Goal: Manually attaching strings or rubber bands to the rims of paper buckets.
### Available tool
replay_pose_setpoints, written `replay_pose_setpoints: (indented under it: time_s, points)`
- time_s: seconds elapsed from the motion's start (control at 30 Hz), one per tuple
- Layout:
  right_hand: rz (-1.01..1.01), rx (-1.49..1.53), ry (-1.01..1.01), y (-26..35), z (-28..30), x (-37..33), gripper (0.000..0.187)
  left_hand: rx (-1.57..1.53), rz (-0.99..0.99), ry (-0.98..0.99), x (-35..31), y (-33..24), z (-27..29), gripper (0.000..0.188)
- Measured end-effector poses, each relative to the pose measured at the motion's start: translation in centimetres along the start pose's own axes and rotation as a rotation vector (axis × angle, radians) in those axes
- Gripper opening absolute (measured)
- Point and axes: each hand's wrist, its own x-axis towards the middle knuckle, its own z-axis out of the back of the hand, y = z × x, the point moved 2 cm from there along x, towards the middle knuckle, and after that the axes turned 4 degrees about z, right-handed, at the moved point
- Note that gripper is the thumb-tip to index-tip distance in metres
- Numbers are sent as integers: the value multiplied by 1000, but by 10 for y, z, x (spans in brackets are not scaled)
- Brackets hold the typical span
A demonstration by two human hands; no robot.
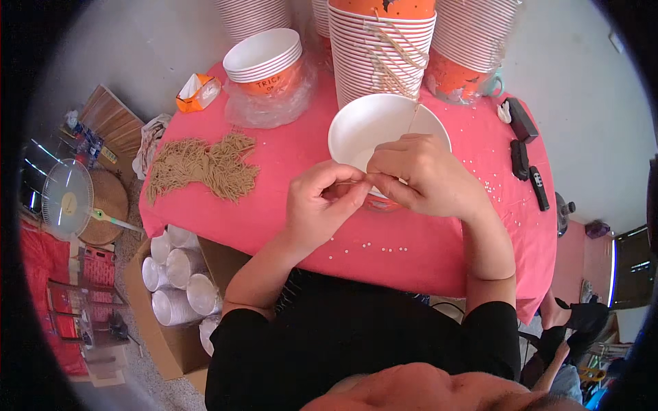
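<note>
A white paper bucket (360, 130) with an orange outside stands on the pink-covered table before me. A thin tan cord (412, 118) hangs from its far rim and runs down behind my right hand. My right hand (425, 175) is closed over the bucket's near side, fingertips pinched together. My left hand (322, 202) meets it from the left, thumb and forefinger pinching a fine strand of the cord. The exact point where the fingertips meet is partly hidden. Left of the hands lies a pile of cut tan cords (202, 168).
Behind the bucket rises a tall stack of buckets (384, 61) with cords, beside other bagged stacks (264, 61). Small white beads (384, 249) dot the tabletop. Black objects (522, 122) lie at the right edge. A carton (157, 342) of wrapped cups sits lower left, near a fan (68, 198).
</note>
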Motion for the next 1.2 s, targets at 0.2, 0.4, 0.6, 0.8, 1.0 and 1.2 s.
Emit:
replay_pose_setpoints:
  time_s: [0.2,0.4,0.6,0.8,1.0,1.2]
  points:
    - [15,-34,49,0,-1,0,5,286,-163,20,0,-4,2,14]
    - [-20,150,64,-2,-1,0,7,234,-264,99,6,-10,5,14]
    - [-122,281,66,-2,-2,1,11,171,-341,30,2,-4,4,13]
    - [-157,338,59,-3,-7,1,12,131,-350,-92,-2,0,1,14]
    - [-276,309,104,-1,-5,3,12,-81,-216,-81,-5,7,2,10]
    - [-125,272,-157,-1,-10,5,12,-359,98,-6,-4,7,7,5]
